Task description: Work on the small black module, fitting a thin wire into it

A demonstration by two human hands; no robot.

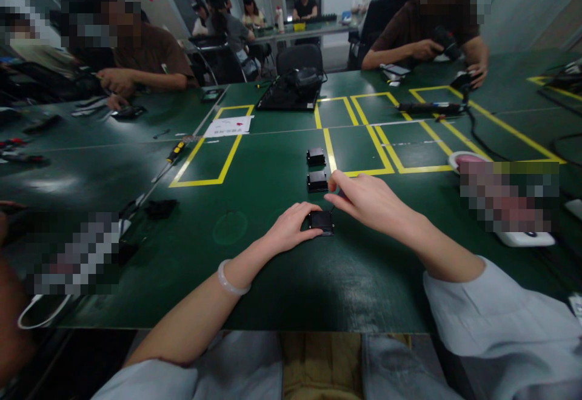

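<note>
Three small black box-shaped parts lie in a row on the green table [254, 266]. My left hand [291, 227] rests on the table with its fingers curled against the nearest black part [322, 221], holding it from the left. My right hand [368, 200] reaches in from the right, fingers pinched together, with the fingertips between the nearest part and the middle black part [317, 180]. What the pinch holds is too small to make out. The far black part [315, 156] lies untouched beyond them.
Yellow tape rectangles [207, 160] mark the table. A screwdriver [175, 153] and a paper sheet [228, 125] lie at left, a black tray [286, 98] behind, a white device [525, 239] at right. Other people sit around the table's far and left sides.
</note>
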